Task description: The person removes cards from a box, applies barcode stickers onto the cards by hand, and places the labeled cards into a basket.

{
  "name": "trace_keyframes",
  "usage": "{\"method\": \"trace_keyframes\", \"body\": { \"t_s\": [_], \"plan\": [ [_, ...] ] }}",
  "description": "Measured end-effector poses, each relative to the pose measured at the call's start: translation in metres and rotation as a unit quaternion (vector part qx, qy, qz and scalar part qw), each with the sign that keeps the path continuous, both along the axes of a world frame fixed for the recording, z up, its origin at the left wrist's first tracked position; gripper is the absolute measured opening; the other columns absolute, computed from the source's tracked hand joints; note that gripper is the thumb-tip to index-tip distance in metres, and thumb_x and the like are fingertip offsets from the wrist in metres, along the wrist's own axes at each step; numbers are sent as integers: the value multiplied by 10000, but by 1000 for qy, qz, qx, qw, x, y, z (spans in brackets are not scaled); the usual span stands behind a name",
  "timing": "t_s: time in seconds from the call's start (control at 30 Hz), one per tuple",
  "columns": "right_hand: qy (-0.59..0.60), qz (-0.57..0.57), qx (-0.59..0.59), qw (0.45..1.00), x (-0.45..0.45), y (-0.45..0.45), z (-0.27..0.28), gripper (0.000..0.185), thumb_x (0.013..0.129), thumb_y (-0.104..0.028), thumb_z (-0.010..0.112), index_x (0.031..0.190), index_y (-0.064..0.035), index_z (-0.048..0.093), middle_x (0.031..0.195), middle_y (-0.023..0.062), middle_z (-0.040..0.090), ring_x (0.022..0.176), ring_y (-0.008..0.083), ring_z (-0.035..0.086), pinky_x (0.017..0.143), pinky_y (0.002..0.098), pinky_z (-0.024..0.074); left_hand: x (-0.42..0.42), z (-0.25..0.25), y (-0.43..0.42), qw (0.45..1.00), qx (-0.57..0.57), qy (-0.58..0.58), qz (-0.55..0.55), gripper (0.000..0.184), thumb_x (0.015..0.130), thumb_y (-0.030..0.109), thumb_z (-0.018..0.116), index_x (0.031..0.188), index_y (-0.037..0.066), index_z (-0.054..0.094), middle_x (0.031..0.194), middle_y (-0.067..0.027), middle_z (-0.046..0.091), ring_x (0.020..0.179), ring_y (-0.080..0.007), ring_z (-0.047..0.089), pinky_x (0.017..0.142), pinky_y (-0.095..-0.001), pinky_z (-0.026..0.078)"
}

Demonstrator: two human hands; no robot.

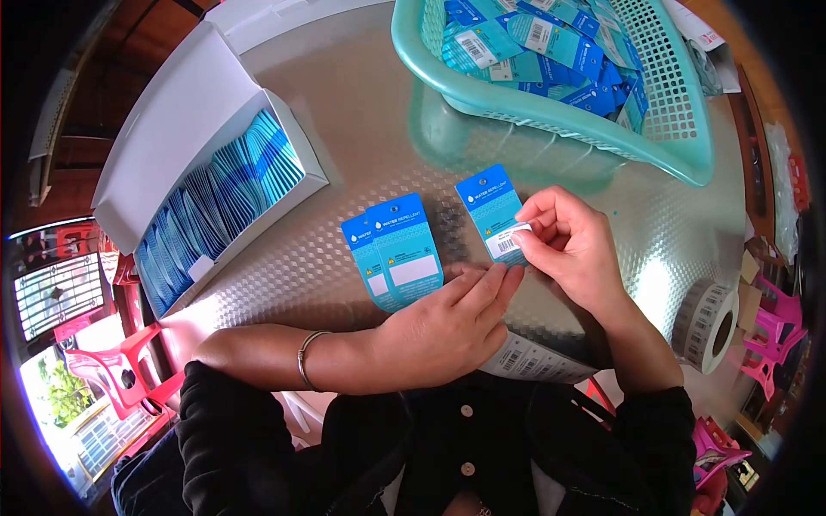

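A blue and teal "Water Repellent" card (483,196) lies on the metal table in front of me. My right hand (568,245) pinches the upper edge of a white barcode sticker (506,244) on that card's lower part. My left hand (452,322) lies with its fingers stretched out, the tips touching the card's lower edge. Just left of it, two overlapping cards (404,241) show blank white boxes. Partly under my hands hangs a strip of barcode stickers (538,359) at the table's near edge.
At left, an open white box (185,95) holds a row of cards. A teal plastic basket (551,125) full of loose cards stands at the far right. The sticker roll (705,327) sits on the right side of the table (361,103). Pink plastic stools (120,370) stand beyond.
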State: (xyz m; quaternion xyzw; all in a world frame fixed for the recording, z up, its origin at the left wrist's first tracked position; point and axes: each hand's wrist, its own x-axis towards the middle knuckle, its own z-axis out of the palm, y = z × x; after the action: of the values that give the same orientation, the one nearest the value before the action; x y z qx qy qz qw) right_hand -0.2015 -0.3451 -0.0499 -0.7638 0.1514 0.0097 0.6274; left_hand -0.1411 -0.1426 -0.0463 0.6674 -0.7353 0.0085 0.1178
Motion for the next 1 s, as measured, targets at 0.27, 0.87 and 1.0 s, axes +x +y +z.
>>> {"method": "trace_keyframes", "body": {
  "t_s": [0.27, 0.87, 1.0],
  "plan": [
    [0, 1, -9, 1000, 0, 0, 0, 169, 829, 0, 698, 966, -37, 607, 728, 18, 640, 657, 50, 596, 584, 213, 477, 0, -1, 0, 1000, -3, 2, 0, 192, 749, 242, 566, 723, 52, 556, 1314, -268, 544, 1202, -327, 519, 991, -386, 454],
    [-8, 11, -43, 999, 0, 1, -1, 177, 829, 1, 696, 977, -43, 609, 705, 18, 639, 622, 53, 587, 555, 216, 465, 1, 3, -1, 998, 1, 47, 38, 184, 705, 244, 581, 719, 61, 579, 1294, -169, 567, 1247, -383, 470, 1076, -479, 368],
    [-7, 11, -53, 998, 1, 1, 0, 180, 827, 0, 698, 978, -43, 610, 697, 18, 635, 614, 55, 587, 548, 218, 463, 3, 4, 0, 999, 7, 35, 33, 179, 703, 238, 583, 719, 60, 580, 1290, -163, 570, 1256, -422, 469, 1097, -506, 323]
  ]
}}
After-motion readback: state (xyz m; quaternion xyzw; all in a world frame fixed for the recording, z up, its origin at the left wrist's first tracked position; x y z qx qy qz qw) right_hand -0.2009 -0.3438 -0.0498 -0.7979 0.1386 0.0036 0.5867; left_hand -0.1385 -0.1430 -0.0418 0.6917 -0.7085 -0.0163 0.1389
